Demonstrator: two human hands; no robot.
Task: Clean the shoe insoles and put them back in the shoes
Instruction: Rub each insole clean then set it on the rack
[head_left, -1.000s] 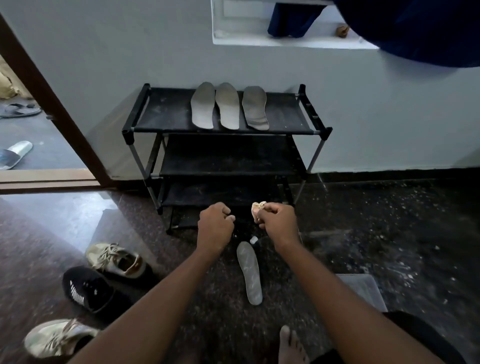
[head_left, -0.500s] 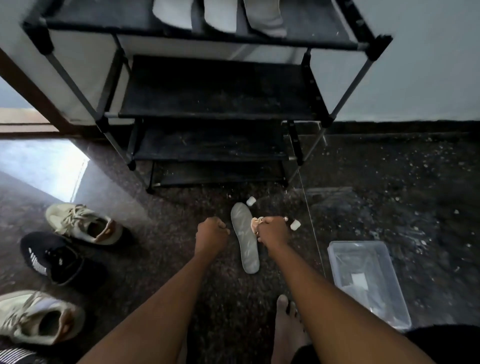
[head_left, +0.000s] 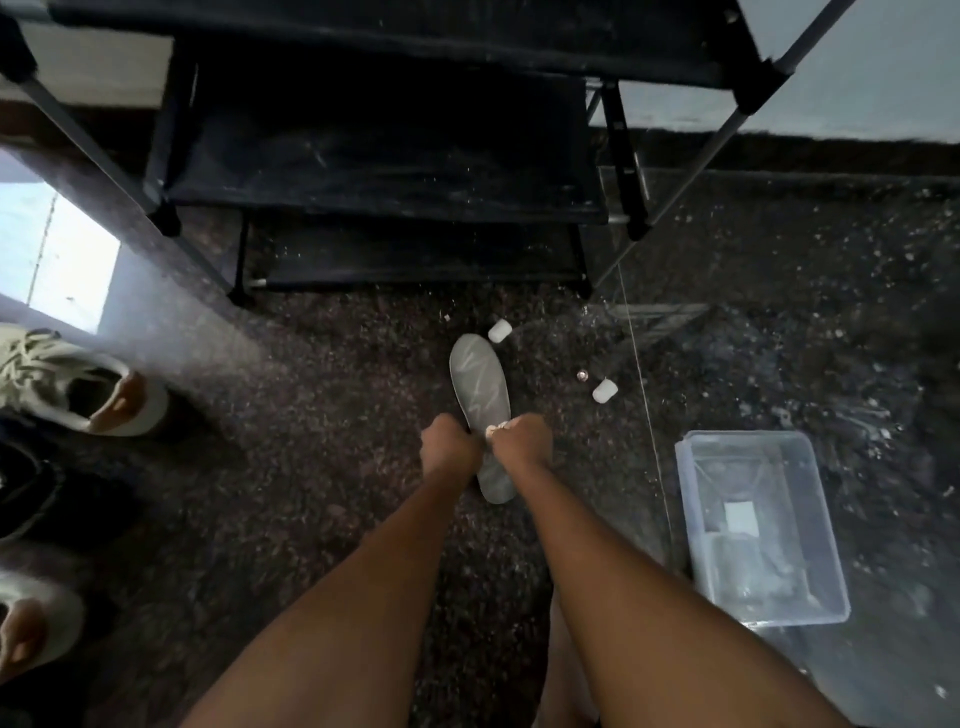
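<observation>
A grey insole (head_left: 480, 387) lies on the dark speckled floor in front of the shoe rack, toe end pointing away from me. Both my hands sit over its middle. My right hand (head_left: 522, 441) pinches a small pale wad, cloth or cotton (head_left: 492, 429), against the insole. My left hand (head_left: 447, 447) is curled into a fist at the insole's left edge; whether it grips the edge is hidden. A beige shoe (head_left: 78, 387) lies at the left, with a black shoe (head_left: 31, 499) below it and another beige shoe (head_left: 31, 623) at the lower left.
The black shoe rack (head_left: 384, 156) stands straight ahead. Two small white pieces (head_left: 500, 331) (head_left: 604, 391) lie on the floor near the insole's toe. A clear plastic tub (head_left: 821, 535) sits at the right. My bare foot (head_left: 566, 691) shows between my forearms.
The camera has tipped down and closer, so the rack's top shelf with three insoles has left view. Both hands dropped from in front of the rack onto the floor insole.
</observation>
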